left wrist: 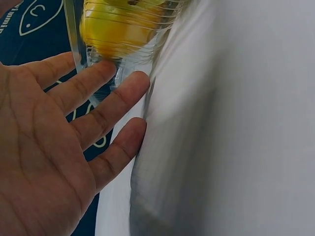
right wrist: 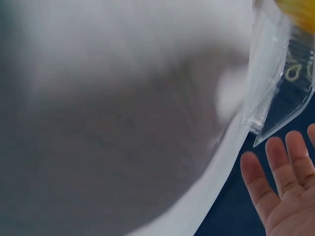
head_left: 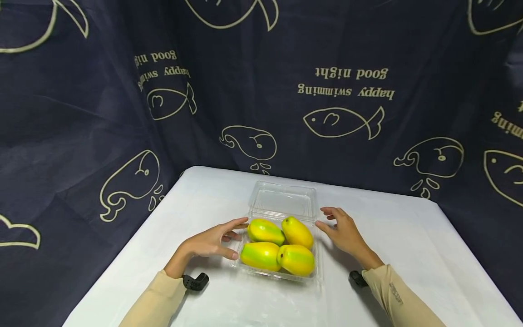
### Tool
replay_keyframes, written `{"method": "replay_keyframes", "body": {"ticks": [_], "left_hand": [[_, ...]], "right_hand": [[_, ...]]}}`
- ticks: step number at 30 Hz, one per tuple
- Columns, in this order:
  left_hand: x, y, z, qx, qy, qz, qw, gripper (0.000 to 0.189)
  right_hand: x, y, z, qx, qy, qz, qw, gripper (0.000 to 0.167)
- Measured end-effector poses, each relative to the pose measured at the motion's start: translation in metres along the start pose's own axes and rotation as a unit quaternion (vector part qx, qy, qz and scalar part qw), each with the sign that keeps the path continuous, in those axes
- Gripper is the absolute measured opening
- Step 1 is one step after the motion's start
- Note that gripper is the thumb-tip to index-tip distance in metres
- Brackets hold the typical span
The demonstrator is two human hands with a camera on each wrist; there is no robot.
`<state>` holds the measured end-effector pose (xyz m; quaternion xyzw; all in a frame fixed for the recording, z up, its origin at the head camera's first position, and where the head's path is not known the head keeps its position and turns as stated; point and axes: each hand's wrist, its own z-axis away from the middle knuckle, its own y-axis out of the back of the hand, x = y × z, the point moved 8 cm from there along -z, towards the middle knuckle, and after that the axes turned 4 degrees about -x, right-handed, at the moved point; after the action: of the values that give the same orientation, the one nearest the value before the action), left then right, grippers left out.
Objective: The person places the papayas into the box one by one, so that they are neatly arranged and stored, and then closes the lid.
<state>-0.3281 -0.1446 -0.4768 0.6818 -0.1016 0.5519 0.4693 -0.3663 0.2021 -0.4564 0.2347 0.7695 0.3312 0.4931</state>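
A clear plastic clamshell box [head_left: 278,274] stands on the table with its lid [head_left: 283,200] folded back, away from me. Several yellow-green fruits, papaya-like in shape, fill its base, among them a rear right one [head_left: 297,233] and a front left one [head_left: 260,255]. At the box's left side is my left hand [head_left: 212,238], its fingers spread and fingertips right by the wall. My right hand [head_left: 343,231] hovers off the right side near the hinge, fingers loosely bent around nothing. In the right wrist view, its palm [right wrist: 295,211] and fingers show apart from the plastic.
A white cloth covers the table [head_left: 216,190]. Behind and to the left hangs a dark blue curtain [head_left: 286,59] printed with fish and whales. A black band [head_left: 196,281] sits on the left wrist, another [head_left: 358,278] on the right.
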Motion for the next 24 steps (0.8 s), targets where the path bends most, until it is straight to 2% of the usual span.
{"method": "replay_keyframes", "body": {"ticks": [12,24], "left_hand": [[0.001,0.000,0.000,-0.003,-0.003,0.015,0.9999,0.099],[0.000,0.001,0.001,-0.001,-0.010,0.002,0.9999,0.098]], "right_hand": [[0.015,-0.010,-0.006,-0.052,-0.019,0.013,0.9984,0.058],[0.018,-0.015,-0.011,-0.056,-0.022,0.013,0.9981,0.060]]}}
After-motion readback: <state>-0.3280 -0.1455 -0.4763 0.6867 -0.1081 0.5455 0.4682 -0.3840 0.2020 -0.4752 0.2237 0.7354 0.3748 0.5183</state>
